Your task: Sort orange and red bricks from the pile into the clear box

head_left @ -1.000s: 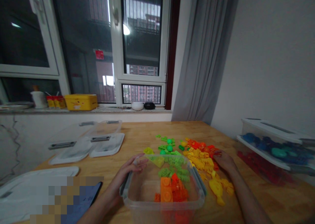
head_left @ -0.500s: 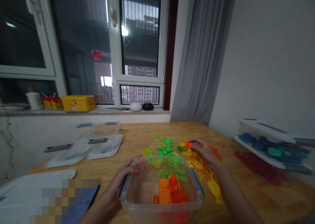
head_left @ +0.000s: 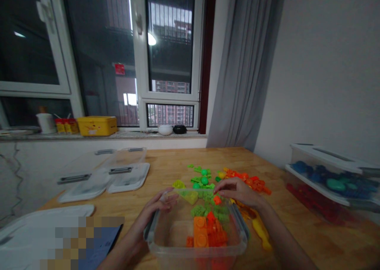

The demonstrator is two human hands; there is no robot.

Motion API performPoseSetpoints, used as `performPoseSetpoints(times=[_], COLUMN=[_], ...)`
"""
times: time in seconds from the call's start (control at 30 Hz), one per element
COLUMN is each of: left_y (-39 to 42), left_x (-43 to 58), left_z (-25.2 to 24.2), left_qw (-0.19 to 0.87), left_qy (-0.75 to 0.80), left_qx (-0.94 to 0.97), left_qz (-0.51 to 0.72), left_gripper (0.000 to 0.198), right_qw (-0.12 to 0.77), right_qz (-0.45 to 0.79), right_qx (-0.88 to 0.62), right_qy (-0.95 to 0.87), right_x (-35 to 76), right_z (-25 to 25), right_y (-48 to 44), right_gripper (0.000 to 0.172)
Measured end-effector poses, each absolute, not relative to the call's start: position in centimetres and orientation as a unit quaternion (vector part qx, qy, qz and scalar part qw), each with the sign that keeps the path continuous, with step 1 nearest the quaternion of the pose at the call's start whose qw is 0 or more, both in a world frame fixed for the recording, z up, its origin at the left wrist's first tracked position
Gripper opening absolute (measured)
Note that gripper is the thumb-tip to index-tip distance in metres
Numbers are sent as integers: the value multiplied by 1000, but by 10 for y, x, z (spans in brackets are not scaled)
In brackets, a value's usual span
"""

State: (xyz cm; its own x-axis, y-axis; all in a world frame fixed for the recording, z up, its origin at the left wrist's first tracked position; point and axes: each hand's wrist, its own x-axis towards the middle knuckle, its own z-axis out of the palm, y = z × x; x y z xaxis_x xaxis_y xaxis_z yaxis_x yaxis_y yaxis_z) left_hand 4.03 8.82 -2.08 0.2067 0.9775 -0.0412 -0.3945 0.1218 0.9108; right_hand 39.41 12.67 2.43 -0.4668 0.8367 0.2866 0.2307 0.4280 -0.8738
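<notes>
In front of me stands a clear plastic storage box [head_left: 172,250] with grey side latches. Inside it lie a large orange building block [head_left: 201,232] and several smaller orange-red pieces [head_left: 216,231]. My left hand [head_left: 162,203] is closed around the box's far left corner. My right hand [head_left: 239,191] reaches over the far rim, fingers bent downward. A small orange-red block [head_left: 217,200] is at its fingertips, just inside the box. Beyond the box, green toy pieces [head_left: 204,181] are spread on the table, some showing through the clear wall.
Orange-red pieces [head_left: 257,184] and a yellow toy [head_left: 261,234] lie to the right on the wooden table [head_left: 175,157]. Stacked boxes [head_left: 329,183] of blue and red pieces stand far right. Clear containers [head_left: 127,177], a white lid [head_left: 59,214] and a dark blue flat item [head_left: 101,244] are left.
My right hand has moved left and toward me, from the pile on the table to over the box, bringing the small orange-red block along. My left hand keeps its place on the box.
</notes>
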Motion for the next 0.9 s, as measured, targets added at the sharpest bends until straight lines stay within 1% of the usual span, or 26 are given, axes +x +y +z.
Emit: performPoseSetpoints(times=[0.07, 0.1, 0.2, 0.27, 0.3, 0.37, 0.43, 0.5, 0.53, 0.63, 0.7, 0.83, 0.9], left_y=[88, 88, 86, 85, 85, 85, 85, 86, 86, 86, 87, 89, 89], left_x=[39, 39, 41, 42, 43, 43, 42, 41, 40, 39, 39, 41, 40], left_z=[-21, -20, -17, -15, -14, -15, -17, -18, -19, -21, -21, -20, -20], left_qw=[662, 665, 664, 663, 664, 668, 673, 675, 674, 673, 672, 667, 668], left_qy=[358, 360, 361, 358, 357, 353, 348, 346, 348, 350, 347, 343, 341], left_qx=[405, 403, 403, 404, 403, 399, 399, 403, 405, 405, 405, 407, 410], left_qz=[519, 516, 515, 519, 519, 519, 517, 511, 510, 511, 513, 522, 520], left_gripper=[66, 66, 65, 64, 64, 64, 65, 65, 64, 63, 64, 66, 65], right_qw=[396, 423, 538, 599, 604, 599, 559, 530, 502, 456, 448, 446, 451], right_qz=[395, 391, 351, 267, 213, 102, 26, 24, 35, 67, 76, 81, 80], right_qx=[-367, -384, -460, -522, -566, -644, -700, -729, -754, -793, -799, -794, -788], right_qy=[-743, -722, -613, -545, -520, -464, -444, -432, -422, -399, -394, -405, -411], right_x=[402, 409, 446, 481, 500, 536, 567, 591, 599, 615, 619, 615, 611], right_z=[25, 24, 15, 2, -8, -32, -58, -82, -92, -108, -110, -111, -111], right_y=[130, 135, 162, 183, 192, 203, 207, 205, 204, 203, 205, 207, 207], right_gripper=[36, 37, 45, 49, 47, 44, 47, 45, 42, 29, 24, 25, 23])
